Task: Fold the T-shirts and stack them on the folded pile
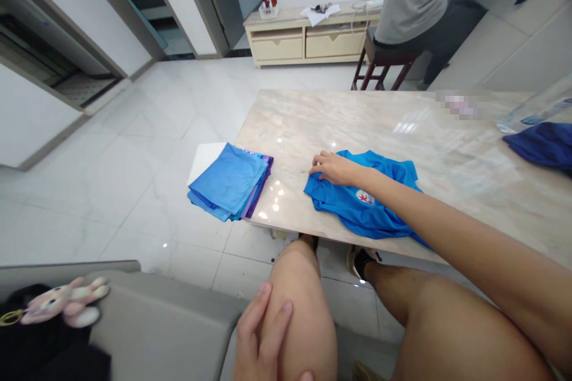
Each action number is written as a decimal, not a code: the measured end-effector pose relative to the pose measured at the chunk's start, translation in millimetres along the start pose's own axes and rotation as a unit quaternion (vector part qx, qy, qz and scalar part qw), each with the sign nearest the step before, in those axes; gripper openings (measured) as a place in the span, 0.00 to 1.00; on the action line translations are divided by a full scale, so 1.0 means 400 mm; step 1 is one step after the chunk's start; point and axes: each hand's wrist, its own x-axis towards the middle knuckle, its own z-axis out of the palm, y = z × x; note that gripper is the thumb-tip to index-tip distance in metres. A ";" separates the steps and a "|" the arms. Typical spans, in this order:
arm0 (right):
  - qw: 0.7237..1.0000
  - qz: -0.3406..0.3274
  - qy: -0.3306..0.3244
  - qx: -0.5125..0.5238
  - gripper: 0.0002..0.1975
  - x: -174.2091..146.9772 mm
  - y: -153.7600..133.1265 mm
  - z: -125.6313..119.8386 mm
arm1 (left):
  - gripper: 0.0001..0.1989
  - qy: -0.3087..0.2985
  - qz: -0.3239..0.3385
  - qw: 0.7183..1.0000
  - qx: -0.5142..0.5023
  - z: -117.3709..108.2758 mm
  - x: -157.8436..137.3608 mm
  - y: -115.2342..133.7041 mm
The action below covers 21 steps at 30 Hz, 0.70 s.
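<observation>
A bright blue shirt [384,214] with a round white-and-red badge lies loosely bunched on the marble-topped table [330,119]. My right hand [333,168] is on the shirt's far left part, its fingers bent and closed on the cloth. My forearm crosses over the shirt and hides some of it. Fingers apart, my left hand [261,333] rests on my left thigh and holds nothing. To the left of the shirt, a stack of folded blue and purple cloths [230,181] overhangs the table's left edge, with a white sheet [205,158] under it.
Dark blue cloth [543,146] lies at the table's right end beside a clear plastic container [540,110]. Behind, a person in grey [415,0] sits on a dark stool [388,59] near a low cabinet [277,47]. A pink plush toy [67,303] rests on the grey sofa [165,309].
</observation>
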 end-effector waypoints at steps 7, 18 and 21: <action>0.999 -0.014 0.014 -0.045 0.16 -0.049 -0.083 0.001 | 0.31 0.028 -0.058 0.997 -0.033 -0.006 0.032 0.097; 0.966 0.236 0.004 -0.102 0.18 -0.139 -0.259 -0.083 | 0.36 0.027 -0.019 0.998 -0.047 -0.012 -0.011 0.108; 0.970 0.216 -0.017 -0.107 0.17 -0.135 -0.268 -0.087 | 0.36 0.026 -0.019 0.998 -0.051 -0.015 -0.010 0.102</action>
